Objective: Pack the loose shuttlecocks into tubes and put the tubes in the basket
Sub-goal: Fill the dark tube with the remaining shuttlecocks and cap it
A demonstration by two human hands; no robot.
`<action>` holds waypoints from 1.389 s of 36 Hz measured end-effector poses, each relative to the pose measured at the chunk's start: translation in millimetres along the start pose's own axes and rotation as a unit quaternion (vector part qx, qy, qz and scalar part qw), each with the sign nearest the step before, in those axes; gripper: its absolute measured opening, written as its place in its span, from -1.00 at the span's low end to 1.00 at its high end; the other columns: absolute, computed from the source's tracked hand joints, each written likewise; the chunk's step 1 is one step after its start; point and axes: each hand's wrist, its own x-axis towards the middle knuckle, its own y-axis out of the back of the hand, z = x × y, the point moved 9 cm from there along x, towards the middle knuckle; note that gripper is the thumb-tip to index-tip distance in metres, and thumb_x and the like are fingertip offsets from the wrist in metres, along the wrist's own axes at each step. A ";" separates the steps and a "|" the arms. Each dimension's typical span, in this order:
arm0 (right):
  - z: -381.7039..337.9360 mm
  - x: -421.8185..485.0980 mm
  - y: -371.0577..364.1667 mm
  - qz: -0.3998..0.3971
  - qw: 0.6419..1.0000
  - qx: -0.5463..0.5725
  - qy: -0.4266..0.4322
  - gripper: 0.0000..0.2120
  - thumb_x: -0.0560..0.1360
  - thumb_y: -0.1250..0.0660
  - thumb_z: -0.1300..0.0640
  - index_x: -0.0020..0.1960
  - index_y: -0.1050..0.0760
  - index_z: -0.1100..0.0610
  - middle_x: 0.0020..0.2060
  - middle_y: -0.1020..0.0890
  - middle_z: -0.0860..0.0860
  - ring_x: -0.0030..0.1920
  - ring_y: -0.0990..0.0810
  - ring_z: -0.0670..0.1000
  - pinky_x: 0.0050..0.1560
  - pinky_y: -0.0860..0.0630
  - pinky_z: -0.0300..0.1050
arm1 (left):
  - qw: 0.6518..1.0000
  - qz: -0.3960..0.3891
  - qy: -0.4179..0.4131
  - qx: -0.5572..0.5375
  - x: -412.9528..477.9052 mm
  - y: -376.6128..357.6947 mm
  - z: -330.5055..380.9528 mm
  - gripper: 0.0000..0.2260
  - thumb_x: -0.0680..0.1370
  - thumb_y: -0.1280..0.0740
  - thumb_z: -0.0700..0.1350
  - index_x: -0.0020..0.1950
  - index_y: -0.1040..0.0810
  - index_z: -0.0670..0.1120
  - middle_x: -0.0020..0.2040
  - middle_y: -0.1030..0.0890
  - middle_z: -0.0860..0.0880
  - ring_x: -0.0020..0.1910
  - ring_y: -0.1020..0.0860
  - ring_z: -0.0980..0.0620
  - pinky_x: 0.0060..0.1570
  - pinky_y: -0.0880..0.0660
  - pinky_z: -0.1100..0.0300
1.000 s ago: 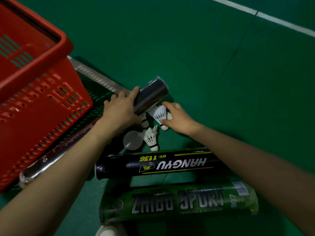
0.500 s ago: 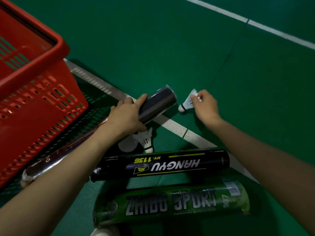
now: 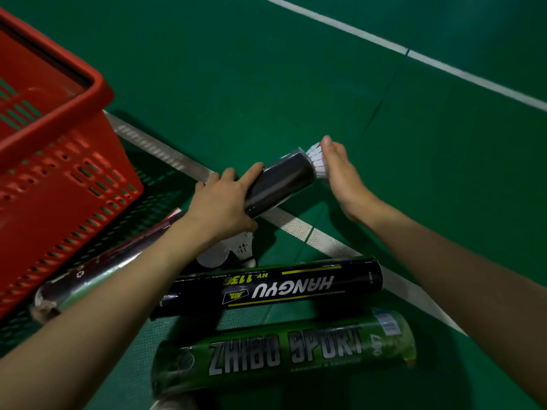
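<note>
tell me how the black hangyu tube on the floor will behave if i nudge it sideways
The HANGYU tube lies on its side on the green floor, a smooth round cylinder, so it will probably roll rather than slide. It looks like thin card, likely light. The ZHIBO SPORT tube lying close beside it would probably stop a roll toward the person.

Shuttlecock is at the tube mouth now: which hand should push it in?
Right. The right hand already holds the shuttlecock at the black tube's open end, while the left hand is occupied steadying that tube.
</note>
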 end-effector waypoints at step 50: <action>55.7 -40.1 -122.3 -0.268 0.865 -0.410 0.108 -0.73 0.54 -0.32 0.06 0.16 -0.45 0.18 0.07 -0.46 0.11 0.03 -0.45 0.07 -0.04 -0.36 -0.12 | 0.995 -0.032 0.093 0.020 -10.1 -10.2 -62.1 -0.07 0.37 -0.46 0.05 0.54 0.09 0.10 0.32 -0.32 -0.22 0.24 -0.33 -0.29 0.18 -0.32 -0.19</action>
